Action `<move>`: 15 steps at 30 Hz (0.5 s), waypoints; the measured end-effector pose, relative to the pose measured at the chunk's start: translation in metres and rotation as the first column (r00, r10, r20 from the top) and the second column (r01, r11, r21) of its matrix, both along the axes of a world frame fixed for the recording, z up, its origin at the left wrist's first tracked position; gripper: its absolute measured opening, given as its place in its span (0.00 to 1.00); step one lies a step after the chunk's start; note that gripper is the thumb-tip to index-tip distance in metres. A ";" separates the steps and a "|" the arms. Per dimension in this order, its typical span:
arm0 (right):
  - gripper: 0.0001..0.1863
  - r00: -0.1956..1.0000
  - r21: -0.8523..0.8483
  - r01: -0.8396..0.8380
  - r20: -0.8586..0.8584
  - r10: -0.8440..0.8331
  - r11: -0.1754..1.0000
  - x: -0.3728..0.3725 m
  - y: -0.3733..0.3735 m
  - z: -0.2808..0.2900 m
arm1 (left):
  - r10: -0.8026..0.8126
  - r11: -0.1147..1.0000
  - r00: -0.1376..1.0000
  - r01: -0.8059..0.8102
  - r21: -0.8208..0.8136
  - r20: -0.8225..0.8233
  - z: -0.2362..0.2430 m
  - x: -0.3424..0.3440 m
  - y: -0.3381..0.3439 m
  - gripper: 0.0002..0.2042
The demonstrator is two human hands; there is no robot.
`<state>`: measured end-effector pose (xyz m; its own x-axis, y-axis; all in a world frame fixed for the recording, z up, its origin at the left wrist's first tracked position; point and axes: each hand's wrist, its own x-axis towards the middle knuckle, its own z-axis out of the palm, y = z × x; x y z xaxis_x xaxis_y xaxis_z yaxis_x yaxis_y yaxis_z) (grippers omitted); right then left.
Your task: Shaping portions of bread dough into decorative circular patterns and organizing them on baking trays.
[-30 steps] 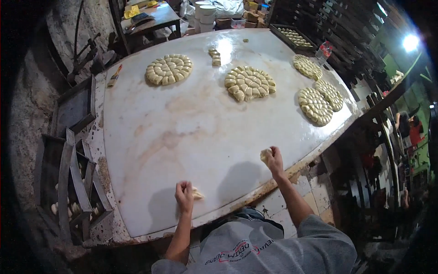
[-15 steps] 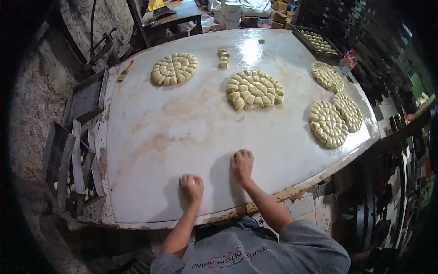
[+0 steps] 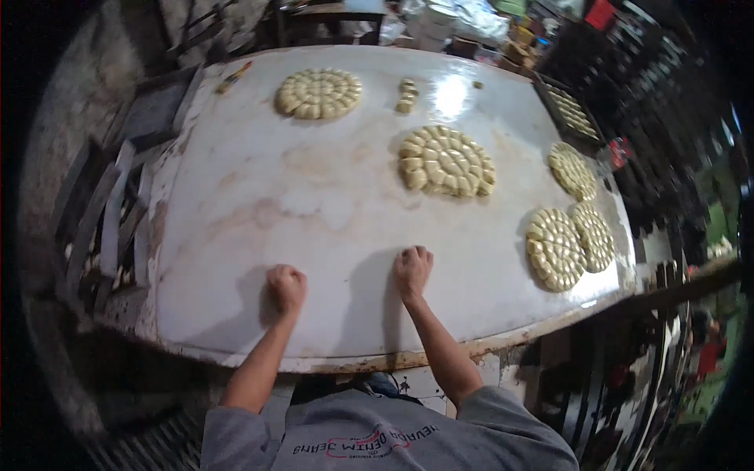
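Note:
My left hand (image 3: 286,286) is curled on the white stone tabletop (image 3: 236,298), left of centre, with its fingers closed. My right hand (image 3: 412,268) lies farther right on the same surface, also curled. Whatever is under either hand is hidden. Beyond them sit a coiled round of cut dough pieces (image 3: 446,161), another round (image 3: 318,93) at the back left and a short row of pieces (image 3: 407,96). More rounds (image 3: 555,249) lie at the right edge.
Empty-looking metal trays (image 3: 161,106) and narrow tins (image 3: 114,220) line the left edge. A tray of dough pieces (image 3: 569,110) stands at the back right beside a red-labelled bottle (image 3: 619,153). A brush (image 3: 234,77) lies at the back left. Buckets (image 3: 432,23) and sacks are behind.
A second ago pale dough showed at both hands; now it is hidden. My right hand has come down onto the tabletop and moved left, and both hands have curled over. The view has shifted.

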<state>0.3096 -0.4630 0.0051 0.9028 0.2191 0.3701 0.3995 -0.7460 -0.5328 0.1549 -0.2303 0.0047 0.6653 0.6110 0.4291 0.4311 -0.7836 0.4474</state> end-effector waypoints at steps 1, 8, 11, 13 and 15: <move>0.07 0.993 -0.011 -0.083 0.086 0.084 0.996 -0.015 -0.010 -0.001 | -0.095 0.995 0.995 0.095 0.038 0.007 0.015 -0.020 -0.011 0.01; 0.08 0.979 -0.191 0.129 0.183 -0.094 0.973 -0.003 -0.068 0.005 | 0.281 0.939 0.960 -0.274 0.209 -0.005 0.017 -0.138 0.120 0.03; 0.06 0.968 -0.191 0.159 0.220 -0.116 0.969 0.002 -0.029 0.018 | 0.385 0.855 0.901 -0.430 -0.289 -0.199 0.021 -0.085 0.124 0.02; 0.05 0.953 -0.465 0.071 0.292 0.077 0.883 -0.008 -0.031 0.010 | 0.121 0.989 0.960 -0.138 -0.052 -0.254 0.003 -0.079 0.111 0.05; 0.02 0.888 -0.481 0.168 0.453 0.080 0.860 -0.011 -0.052 -0.012 | -0.169 0.985 0.952 0.154 -0.077 -0.255 0.014 -0.097 0.103 0.06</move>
